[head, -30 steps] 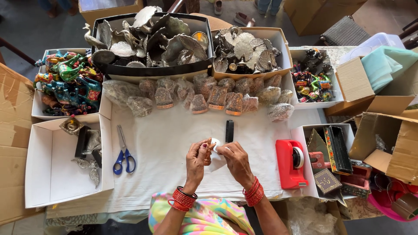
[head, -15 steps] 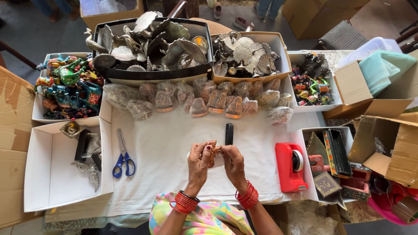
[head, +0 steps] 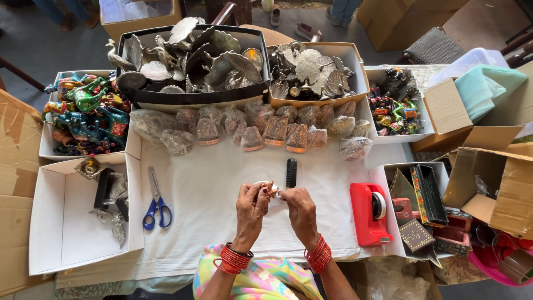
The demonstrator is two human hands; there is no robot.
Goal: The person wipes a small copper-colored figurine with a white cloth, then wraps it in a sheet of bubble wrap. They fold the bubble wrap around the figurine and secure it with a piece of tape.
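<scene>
Both my hands meet over the middle of the white cloth [head: 211, 183]. My left hand [head: 251, 204] grips a small brownish metal figurine [head: 268, 190] between thumb and fingers. My right hand [head: 297, 206] pinches a small white piece against the same figurine's right side. Red bangles circle both wrists. A short black comb-like piece [head: 291, 173] lies on the cloth just beyond my fingers.
Blue-handled scissors [head: 155, 201] lie left of my hands; a red tape dispenser [head: 368, 213] stands right. A row of plastic-wrapped figurines [head: 261, 129] lines the far cloth. Boxes of metal ornaments [head: 191, 58], painted toys [head: 89, 114] and small boxes [head: 425, 205] surround it.
The white wrapping seen a second ago between my hands is gone from view; the bare figurine now shows, and my hands have closed together on it.
</scene>
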